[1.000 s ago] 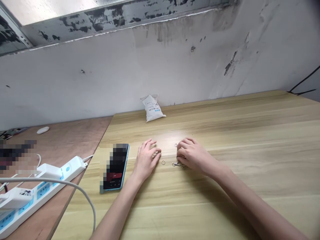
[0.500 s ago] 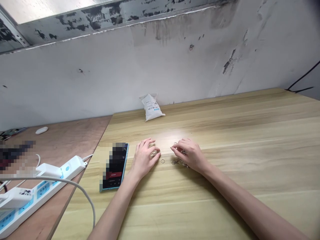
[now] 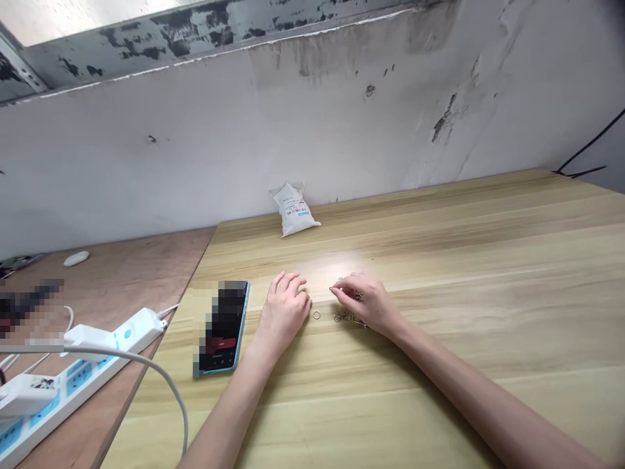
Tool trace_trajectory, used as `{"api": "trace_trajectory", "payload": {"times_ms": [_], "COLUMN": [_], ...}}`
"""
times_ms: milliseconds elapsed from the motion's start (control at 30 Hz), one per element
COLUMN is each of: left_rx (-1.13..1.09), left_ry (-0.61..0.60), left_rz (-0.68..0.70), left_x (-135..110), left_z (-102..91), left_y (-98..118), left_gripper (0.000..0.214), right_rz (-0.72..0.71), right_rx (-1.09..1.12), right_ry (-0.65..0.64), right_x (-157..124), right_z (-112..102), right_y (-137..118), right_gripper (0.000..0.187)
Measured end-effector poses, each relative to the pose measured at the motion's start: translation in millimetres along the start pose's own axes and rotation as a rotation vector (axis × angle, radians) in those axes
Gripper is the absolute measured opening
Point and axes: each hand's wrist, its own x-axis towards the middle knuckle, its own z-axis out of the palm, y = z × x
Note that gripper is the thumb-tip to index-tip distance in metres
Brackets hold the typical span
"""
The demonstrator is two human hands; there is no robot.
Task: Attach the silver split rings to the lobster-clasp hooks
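Left hand (image 3: 283, 314): palm down, fingers loosely curled, resting on the tabletop (image 3: 439, 371). A small metal glint shows at the fingertips; cannot tell whether anything is gripped.

Right hand (image 3: 366, 301): raised slightly on its outer edge, fingers drawn together and pointing left. A small silver ring (image 3: 358, 296) shows among the fingers; cannot tell if it is held or only lying beneath them.

Between the hands: a single thin metal ring (image 3: 317, 315) lies flat, apart from both. Just below the right hand, a tangle of silver clasps and rings (image 3: 347, 318) lies on the wood.

Outward: a phone (image 3: 222, 329) lies left of the left hand, its screen pixelated, in a blue case. Far edge: a white sachet (image 3: 294, 210) leans against the stained plaster wall (image 3: 342, 117). Lower left, on a lower-toned plywood board (image 3: 117, 277): a white power strip (image 3: 131, 332) with blue sockets, a white cable (image 3: 156, 371) curving across it, and a small white oval object (image 3: 77, 258).
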Motion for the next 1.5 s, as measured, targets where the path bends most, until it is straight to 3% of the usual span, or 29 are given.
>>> {"api": "trace_trajectory", "payload": {"times_ms": [167,333,467,733,1000,1233,1500], "left_rx": [-0.118,-0.347,-0.448,-0.414,-0.402,-0.352,-0.322], "left_ry": [-0.034,-0.160,-0.191,-0.186,-0.110,-0.096,-0.142], "left_rz": [-0.045,-0.227,-0.337,-0.290,-0.217,-0.190,-0.196], "left_x": [-1.6,-4.3,-4.9,-2.4,-2.4,-3.5,-5.8], "left_z": [-0.2,-5.7,-5.4,-10.1,-13.0,-10.9,-8.1], "left_y": [-2.3,-4.2,-3.3,-4.8,-8.3,-12.2,-12.7], "left_gripper": [0.014,0.006,0.005,0.009,0.013,0.010,0.011], "right_rz": [0.007,0.001,-0.007,0.041,0.049,-0.162,-0.217], "right_rx": [-0.009,-0.025,-0.049,0.068,0.095,-0.147,-0.350], "right_ry": [-0.024,-0.012,-0.006,0.019,0.019,-0.060,-0.069], "right_x": [-0.2,-0.3,0.2,0.7,-0.7,-0.7,-2.0], "right_z": [0.0,-0.5,-0.9,-1.6,-2.5,-1.4,-2.6], "right_y": [-0.2,-1.2,-2.6,-4.2,-3.8,4.3,-1.3], "right_gripper": [0.020,0.021,0.021,0.007,0.009,0.010,0.014]}}
